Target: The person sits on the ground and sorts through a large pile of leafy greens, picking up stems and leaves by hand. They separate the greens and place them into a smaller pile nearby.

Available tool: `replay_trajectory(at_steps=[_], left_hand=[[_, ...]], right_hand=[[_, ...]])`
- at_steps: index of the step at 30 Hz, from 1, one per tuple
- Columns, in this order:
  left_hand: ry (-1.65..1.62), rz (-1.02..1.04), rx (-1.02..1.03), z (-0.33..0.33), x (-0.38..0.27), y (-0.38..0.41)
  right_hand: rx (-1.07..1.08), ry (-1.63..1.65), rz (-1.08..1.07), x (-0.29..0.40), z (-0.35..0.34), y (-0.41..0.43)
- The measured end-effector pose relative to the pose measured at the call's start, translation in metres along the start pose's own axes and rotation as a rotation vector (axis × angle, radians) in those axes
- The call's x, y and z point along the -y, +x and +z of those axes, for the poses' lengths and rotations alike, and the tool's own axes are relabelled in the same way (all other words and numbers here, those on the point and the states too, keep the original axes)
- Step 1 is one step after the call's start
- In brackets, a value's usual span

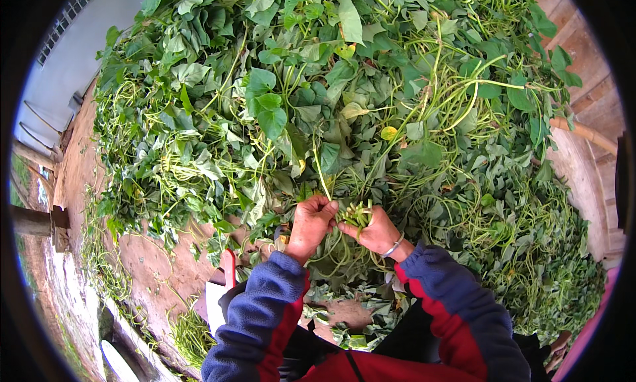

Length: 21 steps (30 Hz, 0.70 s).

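Observation:
A bundle of cut green leaf stems is gripped in my right hand, their pale ends pointing away from me. My left hand pinches the lower end of a single long stem between thumb and fingers, just beside the bundle. Both hands meet over the near edge of a large heap of green vines, which look like sweet potato vines. More thin stems hang below the bundle, partly hidden by my hands. A bracelet circles my right wrist.
Left of my left sleeve is a red and white object, partly hidden. A pile of thin green stems lies on the earthen floor. Wooden boards and a bamboo pole border the right side; a pale wall stands far left.

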<state>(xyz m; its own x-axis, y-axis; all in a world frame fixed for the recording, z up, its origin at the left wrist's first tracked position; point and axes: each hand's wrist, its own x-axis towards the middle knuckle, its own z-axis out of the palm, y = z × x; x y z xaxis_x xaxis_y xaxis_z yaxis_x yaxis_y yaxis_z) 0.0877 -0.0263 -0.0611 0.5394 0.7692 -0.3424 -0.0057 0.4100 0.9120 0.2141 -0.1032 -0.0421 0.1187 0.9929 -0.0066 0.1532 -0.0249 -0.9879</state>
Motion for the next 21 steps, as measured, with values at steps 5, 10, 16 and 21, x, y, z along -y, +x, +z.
replay_trajectory(at_steps=[5, 10, 16, 21], left_hand=[[0.137, 0.035, 0.110, 0.000, 0.000, -0.004], [0.444, 0.187, 0.123, 0.004, -0.001, -0.008], [0.534, 0.120, 0.133, -0.007, -0.010, -0.009], [0.132, 0.047, 0.087, -0.016, -0.015, 0.001]], right_hand=[[0.098, 0.063, 0.233, -0.002, -0.006, -0.002], [0.116, -0.521, -0.008, -0.008, -0.019, -0.002], [-0.059, -0.564, -0.080, -0.026, -0.059, 0.007], [-0.024, -0.396, -0.022, -0.036, -0.071, 0.001]])
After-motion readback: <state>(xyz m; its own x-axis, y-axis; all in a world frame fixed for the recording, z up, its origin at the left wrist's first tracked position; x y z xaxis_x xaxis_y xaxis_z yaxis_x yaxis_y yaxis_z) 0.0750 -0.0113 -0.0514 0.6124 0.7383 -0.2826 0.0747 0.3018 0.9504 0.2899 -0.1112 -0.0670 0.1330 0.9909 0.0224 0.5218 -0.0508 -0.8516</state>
